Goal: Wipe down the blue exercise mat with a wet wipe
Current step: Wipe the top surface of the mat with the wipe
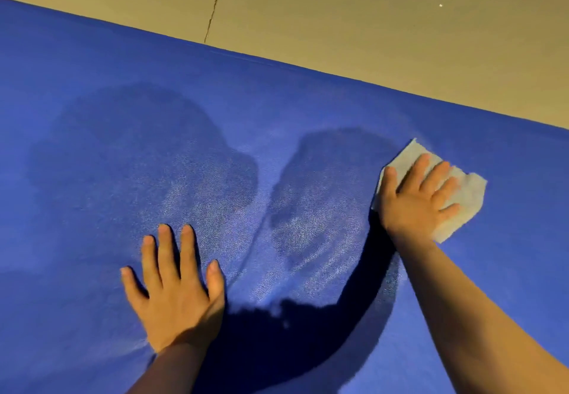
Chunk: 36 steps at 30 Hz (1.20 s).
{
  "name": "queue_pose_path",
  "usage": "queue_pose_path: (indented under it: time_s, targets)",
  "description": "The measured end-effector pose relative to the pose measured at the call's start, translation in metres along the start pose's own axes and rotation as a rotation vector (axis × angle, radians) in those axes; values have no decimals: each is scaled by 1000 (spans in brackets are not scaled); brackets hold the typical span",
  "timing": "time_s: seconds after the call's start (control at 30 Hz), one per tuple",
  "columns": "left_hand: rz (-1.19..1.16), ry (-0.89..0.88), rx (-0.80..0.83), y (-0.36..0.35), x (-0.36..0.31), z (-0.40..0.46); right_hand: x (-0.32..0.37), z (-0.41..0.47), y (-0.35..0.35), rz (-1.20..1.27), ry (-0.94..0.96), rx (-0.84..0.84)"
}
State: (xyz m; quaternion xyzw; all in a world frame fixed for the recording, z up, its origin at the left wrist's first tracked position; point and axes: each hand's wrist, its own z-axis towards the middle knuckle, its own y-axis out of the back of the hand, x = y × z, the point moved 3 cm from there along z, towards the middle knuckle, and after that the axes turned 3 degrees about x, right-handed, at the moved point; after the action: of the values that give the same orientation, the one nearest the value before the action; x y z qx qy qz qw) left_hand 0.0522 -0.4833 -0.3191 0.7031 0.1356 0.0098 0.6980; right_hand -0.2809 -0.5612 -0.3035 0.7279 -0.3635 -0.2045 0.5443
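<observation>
The right hand (412, 199) is pressing a white wipe (462, 196) flat against the blue mat (92, 85) with straight, spread fingers, at the right near its far edge. The left hand (175, 295) is resting open, palm down, on the near mat beside darker damp patches (138, 159). The tan floor (369, 24) is lying beyond.

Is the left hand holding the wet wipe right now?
No: the left hand lies flat and bare on the blue mat, while the right hand presses the wipe.

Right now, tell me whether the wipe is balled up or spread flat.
Spread flat. The wet wipe lies open on the blue mat, its corners showing around the right hand pressing it with straight fingers.
</observation>
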Motion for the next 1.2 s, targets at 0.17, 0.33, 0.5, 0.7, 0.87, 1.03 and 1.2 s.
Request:
queue_pose_path:
  time_s: [0.17,0.33,0.5,0.7,0.87,1.03,1.2]
  targets:
    - [-2,-26,-37,-2,3,0,152,-70,-48,-47,804,-60]
    - [14,-63,-81,-5,3,1,172,-25,-37,-133,1051,-54]
    - [24,-91,-142,-6,5,0,78,60,6,-210,506,95]
    - [-5,-68,-160,-5,2,-2,90,61,12,5,107,34]
    - [-35,-58,-103,-3,1,0,218,-44,-43,-57,744,175]
    - [-28,-53,-100,-3,2,0,212,-31,-38,-170,967,120]
    - [-24,-58,-135,-3,0,0,73,69,16,-70,465,53]
